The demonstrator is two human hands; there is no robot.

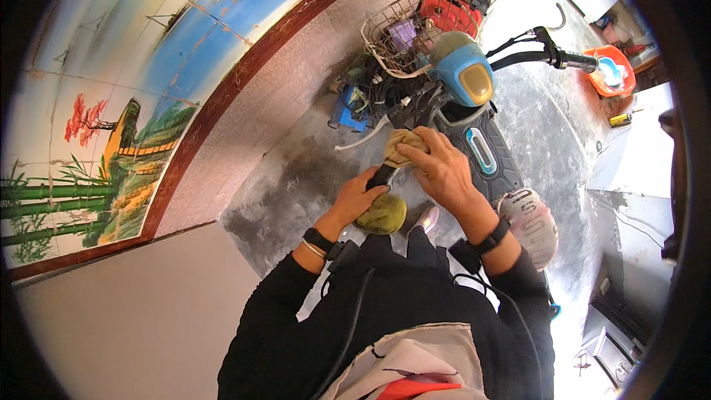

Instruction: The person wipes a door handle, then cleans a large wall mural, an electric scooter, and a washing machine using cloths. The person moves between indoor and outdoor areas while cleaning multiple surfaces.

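Note:
My left hand (354, 197) is closed around a black handlebar grip (380, 178) of an electric scooter. In my right hand (444, 169), a beige cloth (404, 147) is pressed around the bar just beyond that grip. A pale brake lever (364, 138) sticks out beside the cloth. Below my left hand is a fuzzy yellow-green rounded thing (383, 215), partly hidden by the hand. The scooter's blue and yellow front housing (466, 75) and its other black grip (577, 61) are farther ahead. The part of the bar under the cloth is hidden.
A wire basket (366, 39) with a red thing and a purple box stands by the tiled wall (222, 83). A blue object (351, 108) lies near cables. The scooter's footboard (502, 155) and patterned seat (527, 225) are at right, an orange basin (627, 89) beyond.

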